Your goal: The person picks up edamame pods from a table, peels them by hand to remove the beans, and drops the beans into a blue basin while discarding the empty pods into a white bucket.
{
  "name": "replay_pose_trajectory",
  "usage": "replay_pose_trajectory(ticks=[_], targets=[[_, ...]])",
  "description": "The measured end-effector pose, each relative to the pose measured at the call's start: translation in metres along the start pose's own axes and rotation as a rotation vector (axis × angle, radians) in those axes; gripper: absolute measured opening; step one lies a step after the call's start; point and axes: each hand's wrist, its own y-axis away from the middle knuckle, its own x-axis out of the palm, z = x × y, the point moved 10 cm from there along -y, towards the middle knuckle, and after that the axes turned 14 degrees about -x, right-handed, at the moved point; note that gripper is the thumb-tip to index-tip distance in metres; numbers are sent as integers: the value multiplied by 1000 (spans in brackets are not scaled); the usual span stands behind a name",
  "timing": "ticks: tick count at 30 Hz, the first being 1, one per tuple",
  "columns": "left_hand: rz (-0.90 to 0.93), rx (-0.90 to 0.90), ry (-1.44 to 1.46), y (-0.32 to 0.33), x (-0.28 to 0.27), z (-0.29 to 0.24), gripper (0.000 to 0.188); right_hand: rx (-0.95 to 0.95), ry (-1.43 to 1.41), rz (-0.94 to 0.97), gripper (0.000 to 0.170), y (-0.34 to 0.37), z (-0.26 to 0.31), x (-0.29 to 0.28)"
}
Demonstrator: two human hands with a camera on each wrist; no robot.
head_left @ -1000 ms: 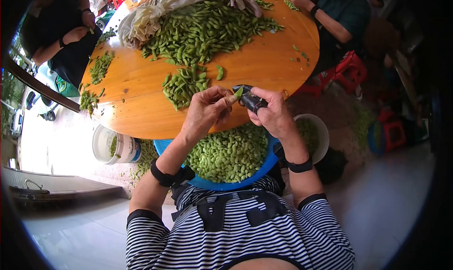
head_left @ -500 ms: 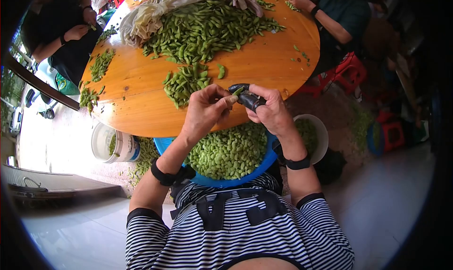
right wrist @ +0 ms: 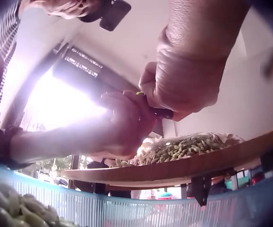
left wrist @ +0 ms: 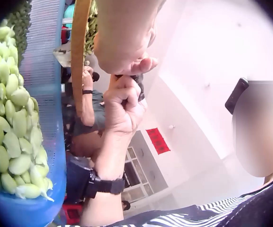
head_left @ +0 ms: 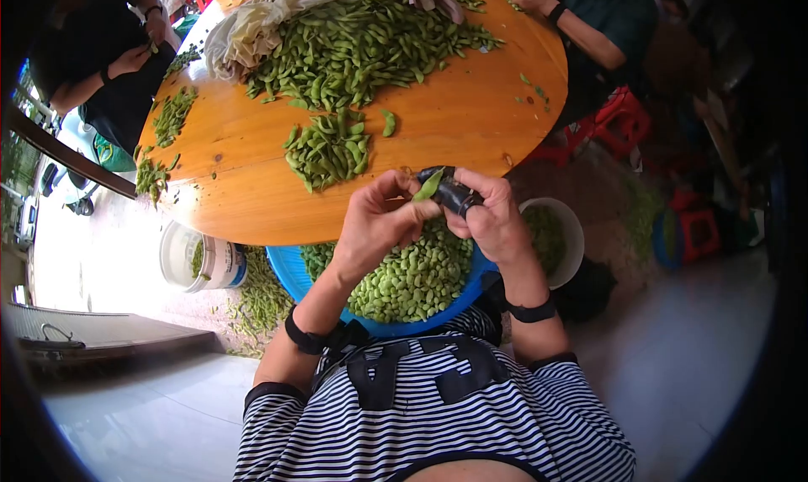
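Observation:
In the head view my left hand (head_left: 377, 221) pinches a green bean pod (head_left: 428, 186) between thumb and index finger. My right hand (head_left: 498, 221) meets it from the other side, its thumb and index finger wearing black finger covers (head_left: 458, 197) that close on the pod's edge. Both hands are above the near side of the table and a blue basket (head_left: 289, 271) of shelled green beans (head_left: 408, 280). In the left wrist view the right hand (left wrist: 124, 104) shows curled fingers. The pod is mostly hidden in both wrist views.
A wooden table (head_left: 471, 111) carries a small pile of pods (head_left: 330, 152) and a large heap (head_left: 362, 48) partly under cloth (head_left: 231, 44). White buckets stand at left (head_left: 181, 259) and right (head_left: 572, 238). Two other people handle pods across the table.
Both hands have come down a little toward my body, still together. More of the pod shows now beside the black finger covers than half a second ago.

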Motion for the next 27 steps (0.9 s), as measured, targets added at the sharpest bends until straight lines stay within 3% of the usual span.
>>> replay_pose_trajectory(ticks=[2, 3, 7, 9, 13, 15, 19, 22, 27], targets=[[-210, 213, -653, 7, -7, -11, 13, 25, 211, 0, 19, 5, -2, -2], [-261, 380, -843, 16, 0, -25, 16, 28, 208, 4, 19, 6, -3, 0], [-326, 316, -860, 23, 6, -35, 16, -172, 541, 11, 16, 8, 14, 6], [-246, 90, -584, 15, -1, -21, 18, -238, 571, -41, 17, 8, 14, 2], [-128, -84, -361, 4, -10, -9, 22, -237, 656, -21, 19, 9, 18, 3], [62, -257, -118, 1, -4, 7, 24, -180, 611, 2, 19, 10, 15, 6], [18, -290, -151, 2, -2, 12, 21, -225, 714, 2, 19, 10, 16, 5], [49, -209, -200, 5, 9, 11, 20, -383, 883, 37, 23, 13, 31, 17], [36, -222, 77, 10, 12, 20, 10, -512, 1068, 113, 33, 28, 39, 42]])
